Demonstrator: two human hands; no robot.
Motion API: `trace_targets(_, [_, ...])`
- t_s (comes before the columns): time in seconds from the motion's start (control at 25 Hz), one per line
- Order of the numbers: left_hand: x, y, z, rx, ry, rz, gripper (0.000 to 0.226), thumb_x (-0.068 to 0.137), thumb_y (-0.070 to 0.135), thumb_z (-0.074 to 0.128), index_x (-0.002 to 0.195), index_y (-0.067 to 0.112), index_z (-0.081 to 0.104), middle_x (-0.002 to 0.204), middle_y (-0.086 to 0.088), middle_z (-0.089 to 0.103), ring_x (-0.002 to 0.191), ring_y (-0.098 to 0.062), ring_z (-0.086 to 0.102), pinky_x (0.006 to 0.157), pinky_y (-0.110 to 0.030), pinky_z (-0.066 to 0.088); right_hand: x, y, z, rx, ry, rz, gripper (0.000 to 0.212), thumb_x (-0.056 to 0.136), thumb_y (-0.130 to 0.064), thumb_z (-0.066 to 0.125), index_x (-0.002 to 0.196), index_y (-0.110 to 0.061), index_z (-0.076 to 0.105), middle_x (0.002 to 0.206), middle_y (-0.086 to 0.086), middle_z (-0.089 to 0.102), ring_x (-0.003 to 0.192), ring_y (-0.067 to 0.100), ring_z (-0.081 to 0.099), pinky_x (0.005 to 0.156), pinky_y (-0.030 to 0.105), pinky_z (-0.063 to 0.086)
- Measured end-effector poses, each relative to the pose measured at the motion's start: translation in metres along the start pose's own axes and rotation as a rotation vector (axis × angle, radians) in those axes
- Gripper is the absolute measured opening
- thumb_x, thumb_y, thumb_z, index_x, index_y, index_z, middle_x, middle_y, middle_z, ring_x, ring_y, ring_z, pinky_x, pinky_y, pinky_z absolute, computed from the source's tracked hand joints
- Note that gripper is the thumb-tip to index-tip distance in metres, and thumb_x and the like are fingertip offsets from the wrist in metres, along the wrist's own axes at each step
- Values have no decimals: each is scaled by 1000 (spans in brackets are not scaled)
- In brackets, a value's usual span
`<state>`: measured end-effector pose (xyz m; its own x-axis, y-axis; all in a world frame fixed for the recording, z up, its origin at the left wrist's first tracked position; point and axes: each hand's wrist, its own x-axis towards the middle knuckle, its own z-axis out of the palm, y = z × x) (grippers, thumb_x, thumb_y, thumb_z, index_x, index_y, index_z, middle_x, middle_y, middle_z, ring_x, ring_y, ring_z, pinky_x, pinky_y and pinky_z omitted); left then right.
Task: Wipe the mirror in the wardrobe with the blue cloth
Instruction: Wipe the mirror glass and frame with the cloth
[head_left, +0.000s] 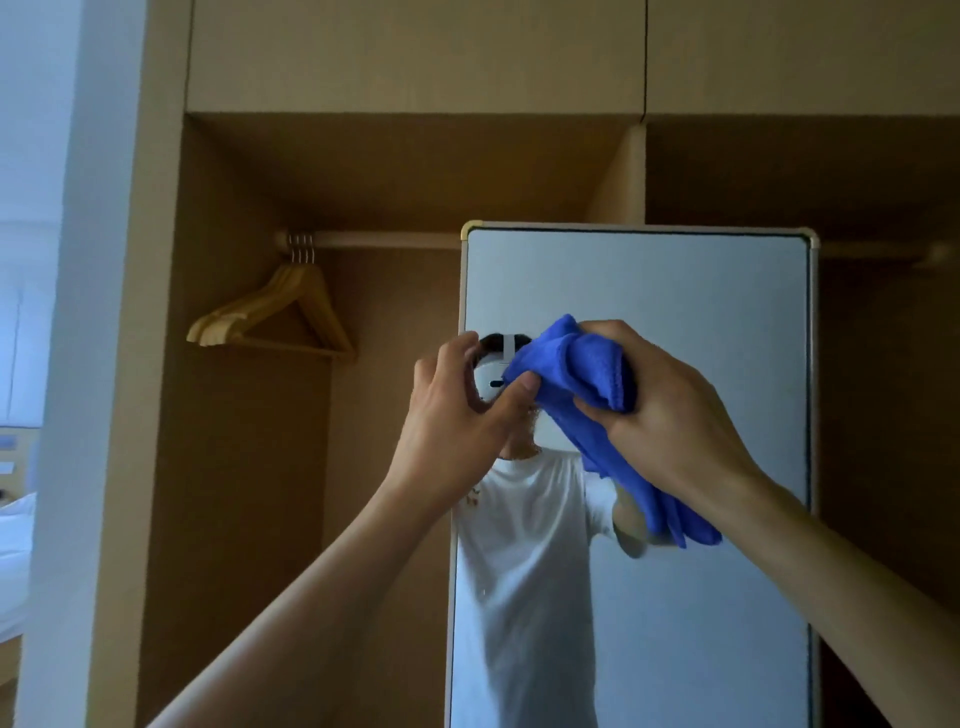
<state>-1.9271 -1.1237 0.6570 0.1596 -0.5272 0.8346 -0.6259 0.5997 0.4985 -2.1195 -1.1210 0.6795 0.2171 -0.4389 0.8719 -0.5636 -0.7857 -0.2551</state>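
A tall mirror (675, 291) with a pale frame and brass corners stands in the open wooden wardrobe (249, 467). In front of its upper half I hold a bunched blue cloth (587, 374) with both hands. My right hand (670, 415) grips the bulk of the cloth, whose tail hangs down below my wrist. My left hand (462, 410) pinches the cloth's left corner between thumb and fingers. Whether the cloth touches the glass cannot be told. The mirror reflects a person in a white T-shirt.
Several wooden hangers (275, 317) hang from the rail (384, 240) in the left wardrobe bay. A divider panel (623, 176) separates it from the darker right bay. A white wall (67, 312) and part of a bed (13, 561) lie at the far left.
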Motion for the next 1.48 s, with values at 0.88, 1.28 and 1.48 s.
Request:
trace_targets(0.88, [70, -11, -19, -276, -157, -137, 74, 79, 60, 67, 145, 48, 37, 103, 16, 76, 94, -7, 74, 82, -35, 58, 166, -38, -4, -566, 168, -477, 42, 85, -18, 66, 123, -33, 57, 88, -3, 55, 77, 22, 58, 61, 30, 36])
trace_targets(1.28, [54, -24, -22, -553, -128, -168, 45, 106, 56, 28, 135, 41, 59, 116, 13, 75, 104, -4, 71, 73, -20, 58, 102, -16, 19, -496, 70, -516, 51, 80, -17, 70, 126, -32, 54, 99, -8, 58, 94, 19, 57, 77, 40, 52])
trace_targets(1.48, [48, -21, -17, -541, -80, -162, 32, 102, 57, 34, 119, 50, 61, 109, 21, 75, 101, 3, 70, 71, -14, 57, 49, 3, 40, -518, -57, -573, 57, 74, -25, 72, 127, -29, 51, 102, -6, 63, 88, 16, 58, 75, 34, 54])
